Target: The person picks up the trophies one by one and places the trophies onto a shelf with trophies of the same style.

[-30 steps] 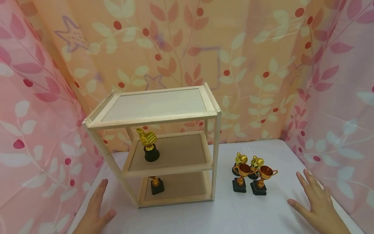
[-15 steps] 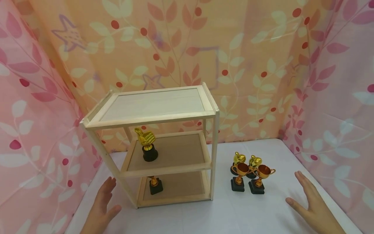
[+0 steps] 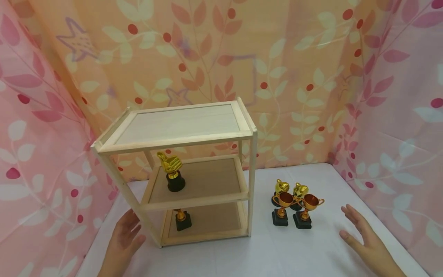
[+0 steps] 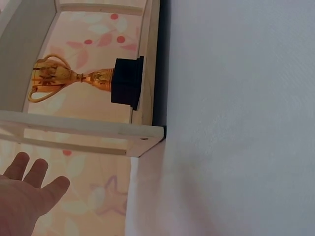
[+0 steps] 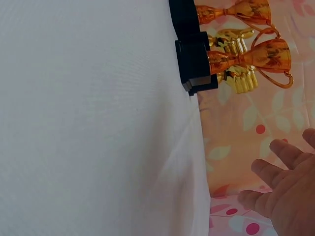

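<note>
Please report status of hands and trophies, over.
Left hand, right hand: empty. Two trophies on rack, four on tabletop. Front cups partly block thumb trophies behind.

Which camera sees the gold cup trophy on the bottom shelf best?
The left wrist view: it shows the whole gold cup trophy, turned sideways. In the head view, the middle shelf hides its top, so only its stem and black base show. The right wrist view doesn't show it; its trophies are different ones.

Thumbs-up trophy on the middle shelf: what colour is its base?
Black base, seen best in the head view.
</note>
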The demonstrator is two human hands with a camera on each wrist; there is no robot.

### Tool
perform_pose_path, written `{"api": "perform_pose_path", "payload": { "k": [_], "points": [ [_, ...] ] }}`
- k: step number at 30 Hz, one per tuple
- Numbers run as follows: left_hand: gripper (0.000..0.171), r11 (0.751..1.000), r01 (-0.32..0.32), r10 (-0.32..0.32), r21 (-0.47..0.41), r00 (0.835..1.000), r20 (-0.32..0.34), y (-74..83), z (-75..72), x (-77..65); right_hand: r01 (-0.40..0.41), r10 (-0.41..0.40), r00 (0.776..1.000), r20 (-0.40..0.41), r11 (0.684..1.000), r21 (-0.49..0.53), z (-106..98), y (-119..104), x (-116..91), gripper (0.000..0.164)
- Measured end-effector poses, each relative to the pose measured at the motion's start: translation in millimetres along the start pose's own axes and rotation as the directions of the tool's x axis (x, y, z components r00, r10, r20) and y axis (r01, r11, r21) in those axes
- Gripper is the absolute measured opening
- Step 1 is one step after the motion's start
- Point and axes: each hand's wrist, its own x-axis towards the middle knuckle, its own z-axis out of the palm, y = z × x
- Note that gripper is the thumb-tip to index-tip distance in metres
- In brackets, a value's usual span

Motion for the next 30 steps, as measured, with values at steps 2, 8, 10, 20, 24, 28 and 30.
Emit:
{"api": "perform_pose_path", "payload": {
  "k": [2,8,10,20,24,28,30],
  "points": [
    [0.077,1.0,0.003,-0.003,-0.025,1.0,-0.006,-0.1,1.6,0.6,0.008,-0.008,1.0,0.008,1.0,0.011,0.1,0.4,1.2,0.077],
    [0.073,0.995,-0.082,0.078,-0.065,0.995,-0.062,-4.3,6.2,5.6,-0.023,0.021,0.998,0.059,0.999,0.045,1.4,2.2,4.8,0.07],
    [0.068,0.99,-0.131,0.126,-0.047,0.988,-0.09,-7.9,8.1,8.0,-0.027,0.022,0.997,0.071,0.997,0.067,2.4,3.1,5.4,0.069],
    [0.048,0.916,-0.355,0.332,-0.188,0.933,-0.139,-22.1,14.7,20.1,0.025,-0.034,0.998,0.049,0.986,0.166,14.4,7.1,13.8,0.062],
    [0.041,0.909,-0.367,0.341,-0.196,0.927,-0.155,-22.2,16.3,20.4,-0.021,0.009,0.998,0.067,0.983,0.182,17.8,6.5,19.0,0.066],
    [0.038,0.928,-0.317,0.287,-0.196,0.943,-0.167,-20.1,17.6,18.0,0.042,-0.051,0.998,0.044,0.982,0.182,21.0,5.8,22.0,0.062],
    [0.038,0.932,-0.306,0.277,-0.197,0.948,-0.159,-19.7,17.8,16.9,0.078,-0.084,0.996,0.031,0.981,0.179,23.0,5.4,23.5,0.059]
  ]
}}
